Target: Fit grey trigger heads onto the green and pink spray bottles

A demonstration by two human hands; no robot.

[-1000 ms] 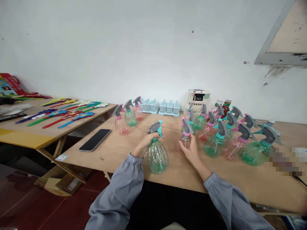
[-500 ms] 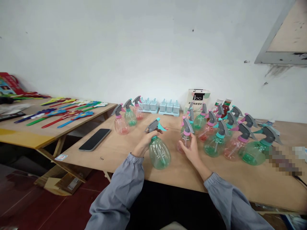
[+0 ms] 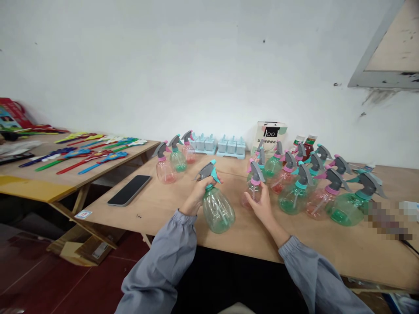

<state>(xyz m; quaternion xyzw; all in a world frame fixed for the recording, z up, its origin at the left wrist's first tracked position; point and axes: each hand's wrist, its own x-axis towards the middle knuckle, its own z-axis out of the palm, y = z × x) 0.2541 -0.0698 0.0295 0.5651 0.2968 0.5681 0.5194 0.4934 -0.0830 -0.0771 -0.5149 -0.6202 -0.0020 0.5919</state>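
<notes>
My left hand (image 3: 197,196) is closed round the neck of a green spray bottle (image 3: 218,211) with a grey and turquoise trigger head. That bottle leans, its base toward the right, near the table's front edge. My right hand (image 3: 262,205) has its fingers round a pink spray bottle (image 3: 252,188) with a grey and pink head, which looks upright on the table. Right of it stand several more green and pink bottles, among them a green spray bottle (image 3: 292,199). At the left, a pink spray bottle (image 3: 166,171) heads a short row of three.
A phone (image 3: 129,190) lies on the wooden table (image 3: 157,213) at left. Pale blue popsicle moulds (image 3: 231,147) and a printed card (image 3: 268,137) stand by the wall. Colourful hand-shaped sticks (image 3: 88,160) cover part of another table. A blurred patch hides something at the right edge.
In my left hand the green spray bottle has tilted a little further, its head going left and its base right. My right hand stays on the pink bottle.
</notes>
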